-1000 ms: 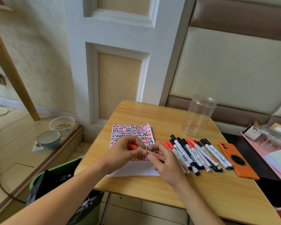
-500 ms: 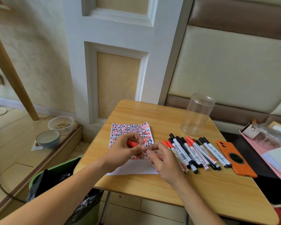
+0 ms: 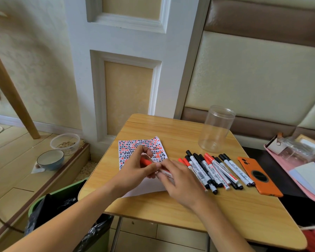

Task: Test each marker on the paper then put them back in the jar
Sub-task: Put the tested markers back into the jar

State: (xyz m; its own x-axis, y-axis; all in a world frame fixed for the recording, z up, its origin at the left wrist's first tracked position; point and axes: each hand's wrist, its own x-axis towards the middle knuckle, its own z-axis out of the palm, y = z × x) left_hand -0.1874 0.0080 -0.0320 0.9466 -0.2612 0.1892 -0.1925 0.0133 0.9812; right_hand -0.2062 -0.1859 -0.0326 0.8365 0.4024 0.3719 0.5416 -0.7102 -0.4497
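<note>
A red marker (image 3: 147, 162) is held over the paper (image 3: 127, 151), which is covered with red and black marks. My left hand (image 3: 135, 170) pinches the marker's red cap end. My right hand (image 3: 180, 180) grips its white barrel. Right of the paper lie several red and black markers (image 3: 213, 170) in a row on the wooden table (image 3: 225, 211). The clear plastic jar (image 3: 215, 129) stands upright and open behind them, with nothing inside.
An orange phone (image 3: 258, 176) lies face down right of the markers. A pink tray (image 3: 302, 168) with papers sits at the right edge. A green bin (image 3: 49, 213) with a black bag stands left of the table, and two bowls (image 3: 51, 159) are on the floor.
The hands have stayed together on the red marker above the paper; the view shifted slightly. Nothing else moved.
</note>
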